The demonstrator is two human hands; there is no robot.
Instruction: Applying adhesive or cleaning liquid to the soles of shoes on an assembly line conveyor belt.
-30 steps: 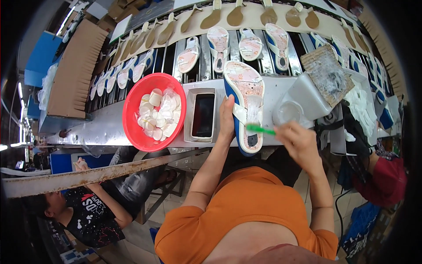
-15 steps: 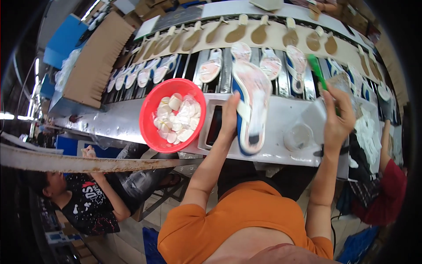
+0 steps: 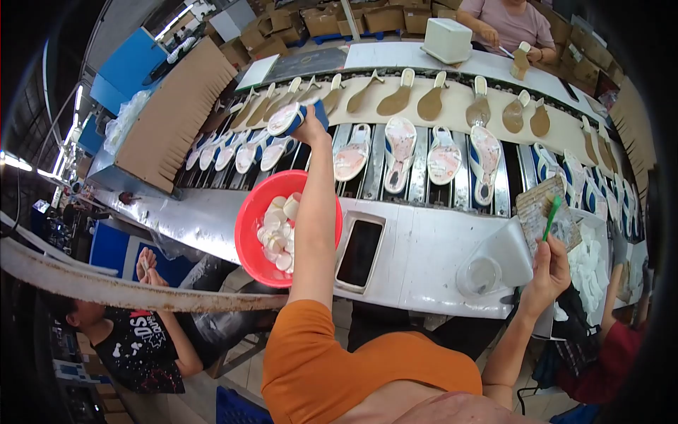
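My left hand reaches far over the conveyor and is closed round a sandal with a blue side and a pale, pinkish sole face. Its fingers are partly hidden behind the wrist. My right hand grips a green-handled brush upright, its head in front of a stained board. Beside that hand lie a clear cup and a translucent container. Under my left forearm stands a red bowl of white round pieces. Several sandals, such as one sandal, lie sole up on the conveyor rollers.
Tan insoles line a cream belt beyond the rollers. A phone rests in a pale tray beside the bowl. Cardboard stands at the left. One co-worker sits left, another works across, and a red sleeve shows right.
My left hand has carried a sandal from in front of me to the far left over the conveyor. My right hand has lowered the brush toward the stained board. The view has shifted.
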